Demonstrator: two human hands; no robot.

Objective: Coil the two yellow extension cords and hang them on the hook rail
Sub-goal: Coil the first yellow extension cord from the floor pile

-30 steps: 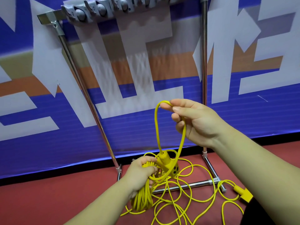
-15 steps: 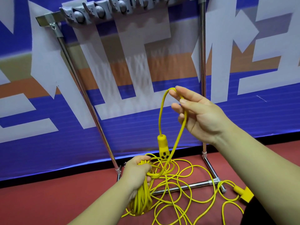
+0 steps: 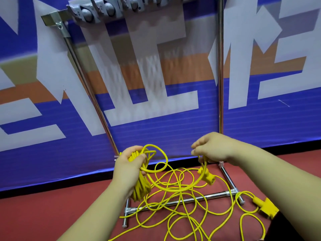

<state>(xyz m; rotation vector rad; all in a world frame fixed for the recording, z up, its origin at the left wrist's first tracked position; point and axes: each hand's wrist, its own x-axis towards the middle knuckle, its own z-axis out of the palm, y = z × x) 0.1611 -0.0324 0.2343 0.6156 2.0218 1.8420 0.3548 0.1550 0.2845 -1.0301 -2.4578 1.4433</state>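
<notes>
Our left hand [image 3: 128,164] grips the coil [image 3: 140,186], fingers wrapped round the bundle, low in front of the rack. Our right hand [image 3: 213,146] pinches the cord tail [image 3: 205,165] just above its dangling socket [image 3: 208,177]. A slack loop runs between the hands. Loose cord [image 3: 175,221] sprawls on the floor [image 3: 52,214] over the base bar [image 3: 199,199], with a plug [image 3: 265,206] at right. The rail [image 3: 107,9] is well above both hands.

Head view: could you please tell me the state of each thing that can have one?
Coiled bundle: partly wound, gripped by the left hand.
Loose cord: tangled, uncoiled on the floor.
Socket end: hanging below the right hand, which pinches the loose cord.
Floor plug: lying on the floor.
Hook rail: no cord hung on the visible part.
</notes>
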